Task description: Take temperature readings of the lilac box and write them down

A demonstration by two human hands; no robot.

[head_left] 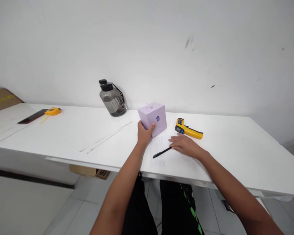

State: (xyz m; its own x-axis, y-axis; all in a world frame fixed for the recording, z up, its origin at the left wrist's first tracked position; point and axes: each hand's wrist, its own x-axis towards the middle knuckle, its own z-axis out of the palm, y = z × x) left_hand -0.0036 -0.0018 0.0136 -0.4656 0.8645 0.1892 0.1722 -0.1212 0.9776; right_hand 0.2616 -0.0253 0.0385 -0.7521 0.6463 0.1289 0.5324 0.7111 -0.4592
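Note:
My left hand (pixel 145 132) grips a light purple box (pixel 157 121) by its lower left corner, thumb across the front face with its dark printed emblem. The box looks slightly tilted. A sheet of paper (pixel 159 164) with faint print lies on the white table in front of it. My right hand (pixel 183 143) rests on the table at the paper's right side, fingers stretched out to the left. A black pen (pixel 160 153) lies on the sheet, its right end reaching the fingers of that hand. Just beyond these fingers is a yellow and black infrared thermometer (pixel 189 130).
A grey water bottle (pixel 114 101) with a black lid and strap stands near the wall. Farther left on the white table (pixel 71 133) are a yellow tape measure (pixel 53 111) and a dark flat object (pixel 33 117). A cardboard box (pixel 3 99) stands at the far left.

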